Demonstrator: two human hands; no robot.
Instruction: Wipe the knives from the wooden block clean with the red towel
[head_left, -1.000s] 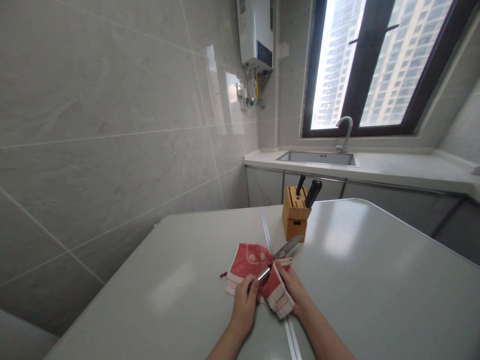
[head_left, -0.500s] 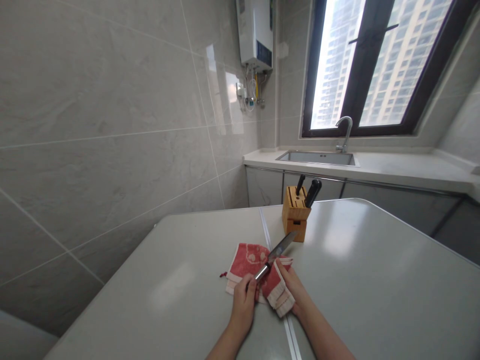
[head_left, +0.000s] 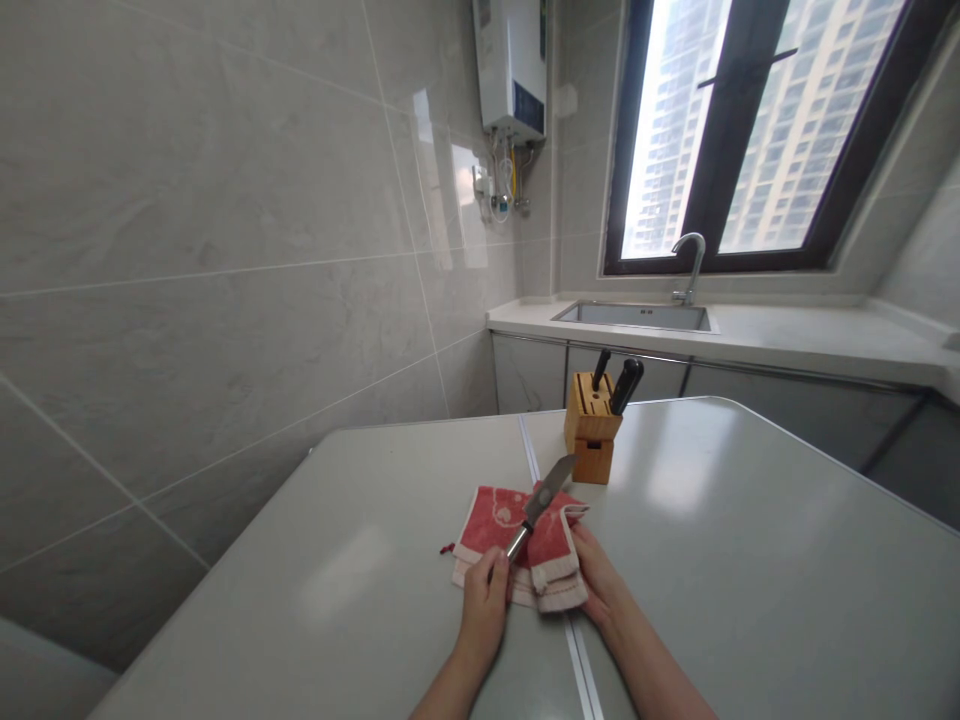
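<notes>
My left hand (head_left: pixel 486 597) is closed round the handle of a kitchen knife (head_left: pixel 551 484), whose blade tilts up and away to the right. The tip comes in front of the knife block's lower left side; whether they touch I cannot tell. A red towel (head_left: pixel 487 517) with pale borders lies spread beneath the knife. My right hand (head_left: pixel 598 582) grips its folded right part from the right side, with most fingers hidden under the cloth. The blade is beside this fold, not wrapped in it.
A wooden knife block (head_left: pixel 592 462) with two black-handled tools stands on the pale table (head_left: pixel 360 560), just beyond the towel. A metal strip (head_left: pixel 577 660) runs along the table. Behind are a counter with a sink (head_left: pixel 637 316) and a faucet (head_left: pixel 694 265); a tiled wall rises at left.
The knife has shifted slightly left and its blade points more steeply upward. My right hand has moved a little right, and the towel fold has opened out flatter, away from the blade.
</notes>
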